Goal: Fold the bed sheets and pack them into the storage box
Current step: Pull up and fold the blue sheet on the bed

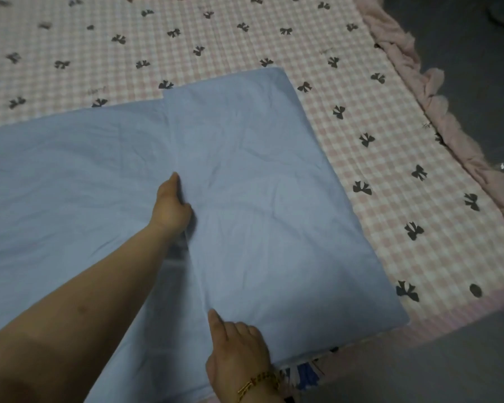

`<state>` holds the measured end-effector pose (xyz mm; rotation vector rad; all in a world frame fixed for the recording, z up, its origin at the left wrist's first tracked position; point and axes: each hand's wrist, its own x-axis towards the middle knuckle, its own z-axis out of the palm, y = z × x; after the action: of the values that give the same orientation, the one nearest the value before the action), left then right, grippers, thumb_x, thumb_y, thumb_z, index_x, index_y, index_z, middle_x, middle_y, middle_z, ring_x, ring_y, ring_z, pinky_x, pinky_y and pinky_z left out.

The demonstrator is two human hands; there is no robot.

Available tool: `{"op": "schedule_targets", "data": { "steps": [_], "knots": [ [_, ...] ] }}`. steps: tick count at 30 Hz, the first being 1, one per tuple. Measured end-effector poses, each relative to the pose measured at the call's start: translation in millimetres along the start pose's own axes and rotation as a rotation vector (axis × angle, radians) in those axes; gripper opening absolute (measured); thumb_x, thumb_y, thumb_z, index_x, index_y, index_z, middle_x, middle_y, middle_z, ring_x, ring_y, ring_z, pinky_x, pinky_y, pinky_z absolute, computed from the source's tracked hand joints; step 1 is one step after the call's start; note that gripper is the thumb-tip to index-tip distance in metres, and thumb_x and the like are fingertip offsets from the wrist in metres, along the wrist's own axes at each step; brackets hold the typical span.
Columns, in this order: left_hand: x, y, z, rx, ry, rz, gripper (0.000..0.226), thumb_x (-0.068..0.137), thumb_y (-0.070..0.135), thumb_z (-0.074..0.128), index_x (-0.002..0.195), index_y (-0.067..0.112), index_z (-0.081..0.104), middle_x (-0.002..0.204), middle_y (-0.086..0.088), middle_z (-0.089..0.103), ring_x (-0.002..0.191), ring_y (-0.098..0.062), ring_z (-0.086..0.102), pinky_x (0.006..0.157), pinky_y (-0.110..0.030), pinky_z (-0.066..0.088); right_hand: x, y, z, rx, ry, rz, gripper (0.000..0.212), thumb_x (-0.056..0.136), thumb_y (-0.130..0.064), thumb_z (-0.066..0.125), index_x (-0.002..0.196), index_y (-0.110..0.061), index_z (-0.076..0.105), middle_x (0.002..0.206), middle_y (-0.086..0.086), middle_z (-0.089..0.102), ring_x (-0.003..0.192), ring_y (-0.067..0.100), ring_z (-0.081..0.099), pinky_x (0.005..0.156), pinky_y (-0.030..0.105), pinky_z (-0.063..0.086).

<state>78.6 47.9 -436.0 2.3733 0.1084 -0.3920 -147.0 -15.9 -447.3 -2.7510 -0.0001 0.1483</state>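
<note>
While the blue sheet (pixel 259 184) lies partly folded on the pink gingham bedspread (pixel 390 170), the edge of its folded flap is grasped by the left grip (pixel 172 205), fingers tucked beneath. Its near edge is clutched by the right grip (pixel 239 353), thumb laid along the fold.

Legible text: none. Sheet (pixel 245 158): plain blue, nothing readable on it. Cover (pixel 390 158): pink check with black bow print. It carries small, faint script-like marks (pixel 96 90) toward its far edge and right edge, too blurred to read.
</note>
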Motion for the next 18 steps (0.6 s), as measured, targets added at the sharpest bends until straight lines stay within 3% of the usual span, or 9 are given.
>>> {"op": "schedule_targets", "data": {
  "steps": [3, 5, 7, 9, 10, 12, 14, 18],
  "knots": [
    [-3.6, 6.6, 1.3, 0.261, 0.055, 0.0, 0.059, 0.09, 0.012, 0.052, 0.144, 0.011, 0.029, 0.154, -0.016, 0.016, 0.136, -0.034, 0.027, 0.109, -0.036, 0.024, 7.4, 20.7, -16.8, 0.041, 0.155, -0.01, 0.045, 0.064, -0.047, 0.045, 0.103, -0.026, 0.048, 0.07, -0.011, 0.063, 0.071, 0.01, 0.049, 0.068, 0.024, 0.03],
    [-7.0, 19.8, 7.9, 0.304, 0.079, 0.142, 0.053, 0.089, 0.023, 0.047, 0.14, 0.009, 0.039, 0.151, -0.016, 0.025, 0.134, -0.033, 0.032, 0.108, -0.034, 0.026, 16.0, 51.4, -29.6, 0.049, 0.329, 0.055, 0.035, 0.071, -0.039, 0.044, 0.103, -0.024, 0.048, 0.082, -0.001, 0.068, 0.084, 0.016, 0.046, 0.077, 0.03, 0.036],
    [-10.1, 39.5, 23.1, 0.252, -0.04, 0.272, 0.061, 0.077, 0.03, 0.039, 0.132, 0.005, 0.05, 0.143, -0.016, 0.041, 0.13, -0.032, 0.04, 0.107, -0.03, 0.028, 22.8, 88.5, -45.7, 0.016, 0.424, 0.251, 0.035, 0.073, -0.032, 0.043, 0.105, -0.021, 0.052, 0.098, 0.011, 0.07, 0.098, 0.024, 0.047, 0.087, 0.039, 0.04],
    [-12.9, 63.7, 44.3, 0.204, -0.166, 0.336, 0.058, 0.08, 0.031, 0.038, 0.13, 0.005, 0.051, 0.14, -0.014, 0.045, 0.129, -0.029, 0.042, 0.106, -0.027, 0.028, 26.0, 121.3, -63.5, -0.021, 0.357, 0.491, 0.044, 0.074, -0.03, 0.042, 0.109, -0.013, 0.063, 0.112, 0.02, 0.065, 0.111, 0.035, 0.048, 0.096, 0.046, 0.042],
    [-14.2, 81.7, 60.7, 0.198, -0.217, 0.358, 0.057, 0.083, 0.033, 0.038, 0.131, 0.006, 0.05, 0.14, -0.013, 0.045, 0.129, -0.028, 0.042, 0.105, -0.028, 0.029, 23.3, 135.7, -73.8, -0.001, 0.298, 0.627, 0.048, 0.076, -0.03, 0.042, 0.114, -0.009, 0.063, 0.122, 0.021, 0.059, 0.119, 0.039, 0.047, 0.102, 0.051, 0.034],
    [-18.1, 114.2, 87.5, 0.259, -0.277, 0.337, 0.059, 0.087, 0.043, 0.035, 0.135, 0.01, 0.044, 0.142, -0.011, 0.042, 0.13, -0.029, 0.038, 0.106, -0.035, 0.03, 20.4, 152.8, -92.2, 0.119, 0.141, 0.837, 0.053, 0.088, -0.029, 0.038, 0.136, -0.007, 0.044, 0.143, 0.016, 0.04, 0.134, 0.035, 0.034, 0.113, 0.045, 0.015],
    [-22.2, 146.1, 114.0, 0.349, -0.309, 0.255, 0.059, 0.092, 0.051, 0.037, 0.142, 0.02, 0.03, 0.148, -0.008, 0.03, 0.135, -0.032, 0.027, 0.109, -0.048, 0.026, 13.9, 167.5, -100.5, 0.224, 0.048, 0.888, 0.059, 0.094, -0.032, 0.043, 0.145, -0.012, 0.023, 0.147, 0.01, 0.034, 0.135, 0.027, 0.031, 0.112, 0.036, 0.022],
    [-21.4, 192.3, 145.0, 0.354, -0.422, 0.114, 0.083, 0.085, 0.059, 0.048, 0.148, 0.032, 0.0, 0.156, -0.007, -0.003, 0.141, -0.039, 0.002, 0.111, -0.057, 0.016, 4.7, 168.6, -111.7, 0.395, -0.057, 0.855, 0.057, 0.094, -0.026, 0.047, 0.145, -0.017, 0.023, 0.144, 0.005, 0.037, 0.131, 0.022, 0.037, 0.105, 0.031, 0.034]
  ]
}}
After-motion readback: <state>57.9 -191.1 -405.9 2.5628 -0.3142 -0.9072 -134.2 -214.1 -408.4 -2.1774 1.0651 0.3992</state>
